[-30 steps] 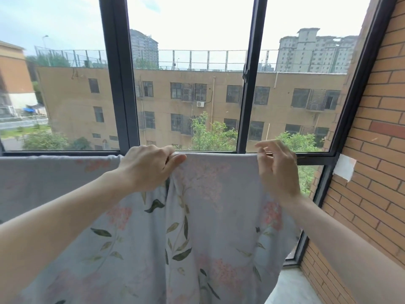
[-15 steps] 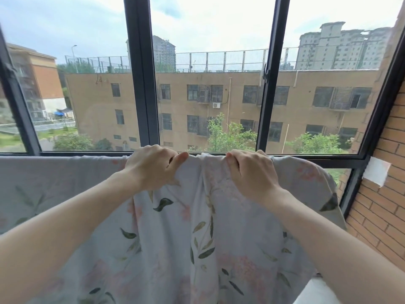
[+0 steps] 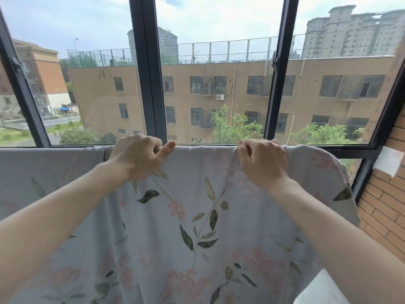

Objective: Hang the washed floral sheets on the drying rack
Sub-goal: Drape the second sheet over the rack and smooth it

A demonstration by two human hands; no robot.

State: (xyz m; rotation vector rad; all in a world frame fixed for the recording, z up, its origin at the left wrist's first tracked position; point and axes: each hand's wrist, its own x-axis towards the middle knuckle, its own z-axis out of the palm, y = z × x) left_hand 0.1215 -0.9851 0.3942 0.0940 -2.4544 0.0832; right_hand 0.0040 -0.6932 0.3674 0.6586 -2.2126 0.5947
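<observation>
While your left hand (image 3: 140,156) and right hand (image 3: 263,163) both pinch the floral sheet (image 3: 197,216) along its top fold, uneven tugging could slide it off its hidden support.

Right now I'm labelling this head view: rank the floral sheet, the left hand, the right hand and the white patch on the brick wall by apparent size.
1. floral sheet
2. left hand and right hand, alike
3. white patch

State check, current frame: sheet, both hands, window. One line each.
floral sheet: draped over a hidden rail, hanging down, top edge bunched at both grips.
left hand: fingers curled, gripping the sheet's top edge.
right hand: fingers curled, gripping the sheet's top edge.
window: dark frame; open or closed cannot be told.
</observation>
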